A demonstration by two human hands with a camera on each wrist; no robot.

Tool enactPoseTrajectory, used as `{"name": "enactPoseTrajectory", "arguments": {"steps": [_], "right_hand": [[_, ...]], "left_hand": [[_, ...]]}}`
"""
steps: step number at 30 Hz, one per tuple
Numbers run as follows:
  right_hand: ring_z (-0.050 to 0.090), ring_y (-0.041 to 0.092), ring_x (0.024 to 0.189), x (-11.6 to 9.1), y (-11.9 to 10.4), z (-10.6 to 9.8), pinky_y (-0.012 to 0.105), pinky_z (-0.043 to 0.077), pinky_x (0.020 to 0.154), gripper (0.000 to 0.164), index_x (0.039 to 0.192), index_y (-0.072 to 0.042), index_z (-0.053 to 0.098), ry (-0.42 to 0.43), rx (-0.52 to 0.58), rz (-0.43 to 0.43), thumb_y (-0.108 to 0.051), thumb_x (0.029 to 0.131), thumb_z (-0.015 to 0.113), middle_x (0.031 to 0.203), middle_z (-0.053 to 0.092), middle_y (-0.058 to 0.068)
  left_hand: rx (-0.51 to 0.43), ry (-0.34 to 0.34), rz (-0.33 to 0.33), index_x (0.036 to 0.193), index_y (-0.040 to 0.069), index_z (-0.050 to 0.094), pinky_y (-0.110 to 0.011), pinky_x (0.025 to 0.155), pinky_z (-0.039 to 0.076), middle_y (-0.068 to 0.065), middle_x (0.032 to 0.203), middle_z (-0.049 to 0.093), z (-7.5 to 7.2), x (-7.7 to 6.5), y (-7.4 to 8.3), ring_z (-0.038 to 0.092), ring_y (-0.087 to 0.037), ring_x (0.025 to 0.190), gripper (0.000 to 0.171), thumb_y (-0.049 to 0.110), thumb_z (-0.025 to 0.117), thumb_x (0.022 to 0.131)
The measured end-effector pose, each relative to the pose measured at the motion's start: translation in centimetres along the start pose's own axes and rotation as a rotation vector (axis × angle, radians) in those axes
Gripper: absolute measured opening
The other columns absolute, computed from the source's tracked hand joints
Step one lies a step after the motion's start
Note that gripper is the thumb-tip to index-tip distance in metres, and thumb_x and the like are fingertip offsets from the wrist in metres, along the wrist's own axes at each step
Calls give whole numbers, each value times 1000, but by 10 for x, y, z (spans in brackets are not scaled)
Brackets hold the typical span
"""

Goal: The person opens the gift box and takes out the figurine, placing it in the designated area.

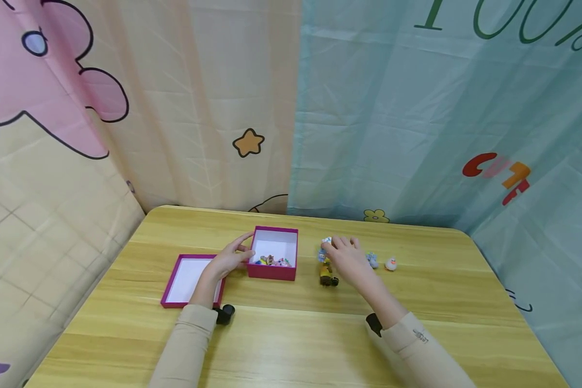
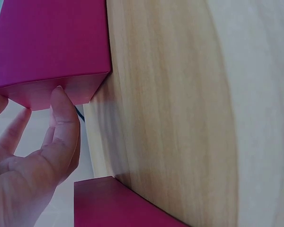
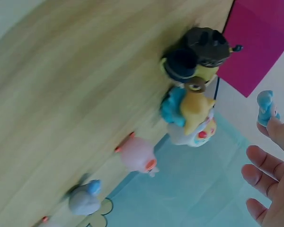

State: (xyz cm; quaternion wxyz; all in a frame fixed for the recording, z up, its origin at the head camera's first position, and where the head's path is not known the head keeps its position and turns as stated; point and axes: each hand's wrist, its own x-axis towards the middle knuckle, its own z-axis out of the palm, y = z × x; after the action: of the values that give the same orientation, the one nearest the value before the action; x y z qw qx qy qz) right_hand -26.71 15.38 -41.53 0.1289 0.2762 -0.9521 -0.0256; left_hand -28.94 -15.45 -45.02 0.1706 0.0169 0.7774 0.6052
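Blue and matt-looking, a tiny figurine (image 3: 265,108) is catching my eye in the right wrist view. The right hand (image 3: 280,194) is pinching it between thumb and fingertip, the other fingers spreading apart, and is holding it clear of the table (image 3: 61,94). I'm judging it light and firm, like moulded plastic or rubber; its rounded head is probably offering a slippery grip, its body a surer one. A pink figure (image 3: 138,154) and a grey-and-blue figure (image 3: 84,199) are sitting nearby.

Over in the head view, an open box (image 1: 271,273) is standing right of a shallow lid (image 1: 186,280), with small figures (image 1: 274,261) lying inside. The right hand is hovering beyond the box's right side, and I'm not making out the pinched figurine for certain there.

Down in the left wrist view, the left hand (image 2: 31,175) is resting loosely extended fingers and thumb against the box's side wall. That box is looking like light, stiff card, likely to be denting under a hard squeeze, so its corners are offering the safest hold.
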Motion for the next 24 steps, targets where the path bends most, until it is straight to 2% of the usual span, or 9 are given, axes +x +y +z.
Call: {"name": "enactPoseTrajectory", "arguments": {"steps": [5,11,15,18,21,24], "right_hand": [[44,21,80,-14,11,7,42,34,77,16,99,-18,57,36,-5,16,-14,85,64,80,41,-2],[36,20,73,-29,22,15,40,28,71,15,95,-16,57,45,32,39,-11,84,65,75,37,-1],[44,23,78,-37,28,19,44,34,76,12,97,-15,58,24,7,64,-9,86,61,80,44,1],[48,25,81,-43,33,24,48,38,78,17,101,-16,59,36,-22,63,-9,85,62,82,46,3],[44,23,74,-49,37,28,45,38,73,22,103,-16,59,55,-45,44,-12,83,66,78,42,2],[38,19,70,-55,40,31,39,34,68,21,100,-17,59,50,-63,28,-16,81,68,76,39,0]], "left_hand": [[-12,-23,16,145,10,22,-38,86,48,-22,113,37,1,-7,7,51,-34,99,57,7,47,94],[-7,-20,25,146,11,22,-37,84,49,-21,114,37,0,-1,1,52,-31,97,57,8,47,95],[-4,-20,25,146,12,22,-37,84,49,-21,113,37,0,-1,1,52,-32,97,57,8,48,94],[1,-18,25,145,12,23,-36,84,49,-21,113,37,0,-1,0,52,-31,96,57,8,48,94],[-11,-21,32,145,11,23,-34,82,50,-20,111,37,0,1,-1,53,-26,92,57,7,48,94],[-23,-24,42,145,10,23,-33,79,50,-19,108,38,0,2,-2,54,-23,88,57,4,47,94]]}}
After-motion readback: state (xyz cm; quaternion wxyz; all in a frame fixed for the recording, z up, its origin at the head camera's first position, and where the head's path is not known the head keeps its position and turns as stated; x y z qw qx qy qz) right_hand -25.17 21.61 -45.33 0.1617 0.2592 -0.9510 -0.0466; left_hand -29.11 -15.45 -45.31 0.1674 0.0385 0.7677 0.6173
